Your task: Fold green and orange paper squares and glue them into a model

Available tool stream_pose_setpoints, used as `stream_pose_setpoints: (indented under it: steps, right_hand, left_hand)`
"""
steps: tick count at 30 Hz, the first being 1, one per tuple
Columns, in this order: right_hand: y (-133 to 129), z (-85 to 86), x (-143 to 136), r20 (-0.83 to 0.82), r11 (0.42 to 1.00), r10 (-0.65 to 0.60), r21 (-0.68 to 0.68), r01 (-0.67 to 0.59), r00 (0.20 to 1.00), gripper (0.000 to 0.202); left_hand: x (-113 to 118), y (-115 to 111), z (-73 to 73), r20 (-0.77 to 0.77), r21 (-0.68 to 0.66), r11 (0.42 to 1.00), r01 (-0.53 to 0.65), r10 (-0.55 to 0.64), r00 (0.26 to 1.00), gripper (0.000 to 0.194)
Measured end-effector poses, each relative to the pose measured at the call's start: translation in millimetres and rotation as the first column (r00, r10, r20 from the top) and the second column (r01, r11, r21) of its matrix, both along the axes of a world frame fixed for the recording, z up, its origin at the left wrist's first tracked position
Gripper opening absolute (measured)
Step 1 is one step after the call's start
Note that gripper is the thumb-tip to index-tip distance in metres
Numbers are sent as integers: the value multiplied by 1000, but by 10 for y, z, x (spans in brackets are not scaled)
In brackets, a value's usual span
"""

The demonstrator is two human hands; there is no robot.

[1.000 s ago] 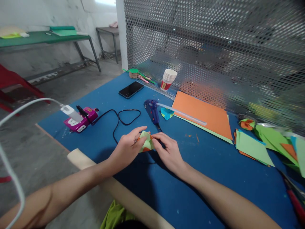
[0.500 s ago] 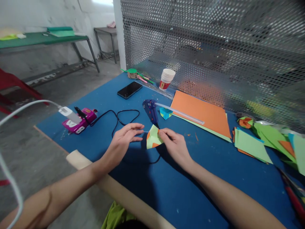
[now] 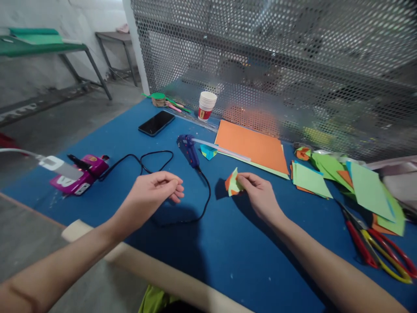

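My right hand [image 3: 259, 193] pinches a small folded paper piece [image 3: 233, 183], pale green with orange patches, just above the blue tabletop. To the left, my left hand [image 3: 158, 191] is closed, thumb pressed against the curled fingers; whatever it may hold is too small to make out. Beyond the hands lies a dark blue glue gun [image 3: 190, 150] with a long clear glue stick in its back and a black cord curving between the hands. Beside it sits a small blue folded paper piece [image 3: 208, 151].
Orange sheets [image 3: 252, 145] lie by the perforated metal screen [image 3: 182, 65]. On the right are cut green papers [image 3: 311, 178] and scissors [image 3: 361, 243]. A phone [image 3: 157, 123], stacked paper cups [image 3: 207, 105] and a purple power adapter [image 3: 81, 174] also occupy the blue table [image 3: 247, 261].
My right hand has carried the folded paper rightward, away from my left hand. The left hand's spread fingers have curled closed. The view has turned right, bringing the scissors fully into sight.
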State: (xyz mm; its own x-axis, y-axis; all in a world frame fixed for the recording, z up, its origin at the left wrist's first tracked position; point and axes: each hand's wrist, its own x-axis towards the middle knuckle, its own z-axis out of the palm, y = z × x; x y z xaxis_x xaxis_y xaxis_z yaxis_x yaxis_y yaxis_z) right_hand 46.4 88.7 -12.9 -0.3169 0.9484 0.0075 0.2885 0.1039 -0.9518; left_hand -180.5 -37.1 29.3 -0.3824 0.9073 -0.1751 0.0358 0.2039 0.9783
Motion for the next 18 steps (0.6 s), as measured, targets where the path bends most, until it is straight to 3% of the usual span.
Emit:
stream_pose_setpoints:
  steps: [5, 13, 16, 18]
  right_hand:
    - [84, -76, 264, 47, 994, -112, 14, 111, 993, 28]
    - [257, -192, 214, 114, 990, -47, 137, 31, 992, 28]
    - [290, -233, 211, 120, 989, -42, 147, 24, 992, 30]
    - [292, -257, 236, 127, 986, -65, 161, 44, 990, 31]
  left_hand:
    - [-107, -70, 78, -173, 49, 998, -33, 41, 984, 17]
    - [-145, 167, 140, -295, 81, 988, 128, -99, 950, 18]
    - [-196, 198, 218, -221, 183, 983, 29, 12, 975, 28]
    - [-237, 80, 285, -108, 202, 978, -44, 67, 992, 35]
